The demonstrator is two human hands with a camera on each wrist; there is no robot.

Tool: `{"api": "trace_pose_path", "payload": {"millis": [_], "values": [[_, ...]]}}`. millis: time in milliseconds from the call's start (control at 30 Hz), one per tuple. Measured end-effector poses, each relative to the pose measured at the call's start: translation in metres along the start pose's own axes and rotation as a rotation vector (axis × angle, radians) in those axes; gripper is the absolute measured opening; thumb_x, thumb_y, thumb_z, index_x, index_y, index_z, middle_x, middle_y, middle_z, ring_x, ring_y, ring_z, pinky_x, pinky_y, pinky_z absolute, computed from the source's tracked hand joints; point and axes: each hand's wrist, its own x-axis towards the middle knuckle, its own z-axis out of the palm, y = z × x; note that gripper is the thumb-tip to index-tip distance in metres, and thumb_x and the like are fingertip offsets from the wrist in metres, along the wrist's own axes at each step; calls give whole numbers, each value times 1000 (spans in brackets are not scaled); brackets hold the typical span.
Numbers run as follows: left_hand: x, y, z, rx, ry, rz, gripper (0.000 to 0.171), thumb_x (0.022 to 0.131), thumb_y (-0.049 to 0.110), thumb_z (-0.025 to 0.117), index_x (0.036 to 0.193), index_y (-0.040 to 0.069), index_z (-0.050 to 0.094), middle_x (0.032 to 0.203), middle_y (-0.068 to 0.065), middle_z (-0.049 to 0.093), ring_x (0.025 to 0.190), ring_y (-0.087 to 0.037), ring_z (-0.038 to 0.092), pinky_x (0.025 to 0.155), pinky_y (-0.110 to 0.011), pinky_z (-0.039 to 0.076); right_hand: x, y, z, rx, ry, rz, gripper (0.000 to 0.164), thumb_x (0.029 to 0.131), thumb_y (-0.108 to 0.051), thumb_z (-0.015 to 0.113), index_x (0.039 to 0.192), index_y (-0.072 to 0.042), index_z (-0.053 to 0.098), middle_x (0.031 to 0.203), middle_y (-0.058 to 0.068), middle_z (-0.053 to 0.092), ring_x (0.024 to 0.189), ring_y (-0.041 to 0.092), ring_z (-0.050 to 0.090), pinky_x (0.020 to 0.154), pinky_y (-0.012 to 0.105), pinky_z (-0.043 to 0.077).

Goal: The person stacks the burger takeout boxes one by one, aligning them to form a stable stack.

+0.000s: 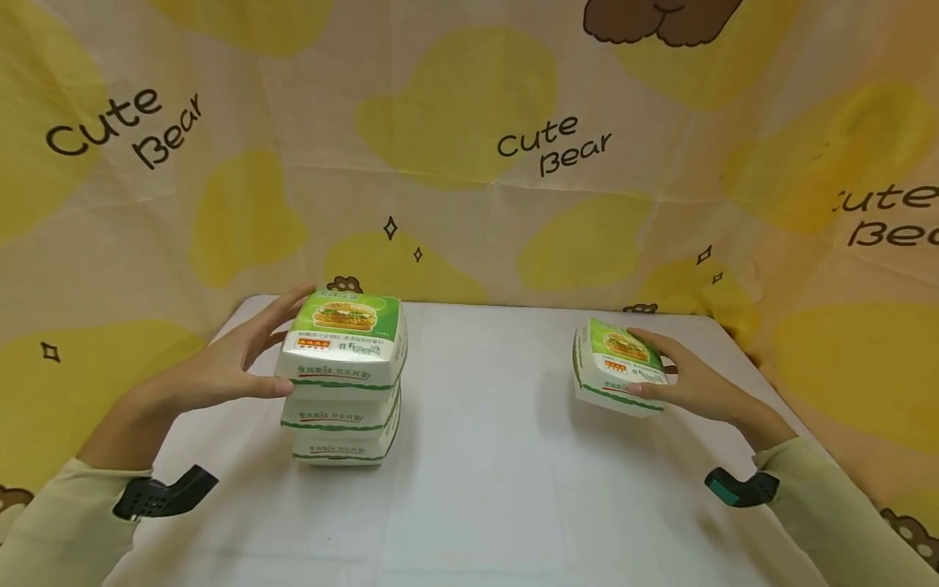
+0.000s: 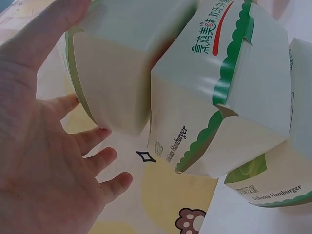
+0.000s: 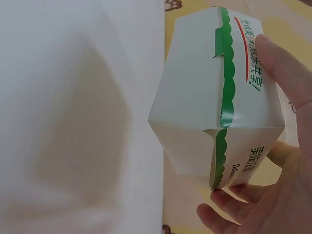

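Observation:
Three white-and-green hamburger boxes stand stacked on the left of the table. My left hand (image 1: 220,363) holds the top hamburger box (image 1: 341,346), thumb at its near left corner and fingers toward the far side. Below it are the middle box (image 1: 330,416) and the bottom box (image 1: 337,451). The left wrist view shows the fingers (image 2: 92,139) against the top box's (image 2: 114,78) edge. On the right, my right hand (image 1: 693,379) grips another hamburger box (image 1: 616,367), tilted and above the table, its shadow beneath. The right wrist view shows this box's (image 3: 190,83) lid closed.
The boxes are over a white-covered table (image 1: 477,489). A yellow patterned cloth (image 1: 455,106) with "Cute Bear" print hangs behind it and along the sides. Dark straps sit on the left wrist (image 1: 165,493) and right wrist (image 1: 741,487).

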Motion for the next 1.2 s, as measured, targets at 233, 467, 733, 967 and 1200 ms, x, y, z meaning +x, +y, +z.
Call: {"api": "trace_pose_path", "payload": {"millis": [233,467,733,967,1200], "values": [[0,0,-2,14,1,9,104,79,6,69,156,32,4,164,7,7,141,-47,21,100,-74,26,7,-19,0,9,25,-75,84,87,-30,71,154,-30,20,147,5,37,106,11,48,87,29,43],[-3,-1,-1,13,-3,-21,104,80,7,68,156,30,1,163,9,5,140,-54,20,97,-75,32,12,-42,-1,18,11,-115,84,86,-29,72,153,-32,22,153,7,30,112,21,43,89,36,42],[-3,-2,-1,6,-11,-23,104,81,7,68,156,33,1,163,9,4,140,-53,20,96,-72,35,20,-67,-3,34,-4,-129,82,86,-32,71,152,-35,24,140,3,43,110,21,49,87,35,45],[-5,-4,-2,46,3,-7,103,81,7,68,156,31,2,163,7,9,142,-19,28,98,-12,35,29,-89,-4,49,-8,-180,82,84,-32,74,150,-40,25,155,-4,29,119,19,45,99,44,39],[-4,-4,-3,56,4,-4,104,80,8,69,156,33,3,163,7,9,140,-3,26,105,-22,35,37,-115,-10,33,-26,-196,81,84,-35,73,150,-40,26,147,-2,39,118,23,47,93,42,42]]}}
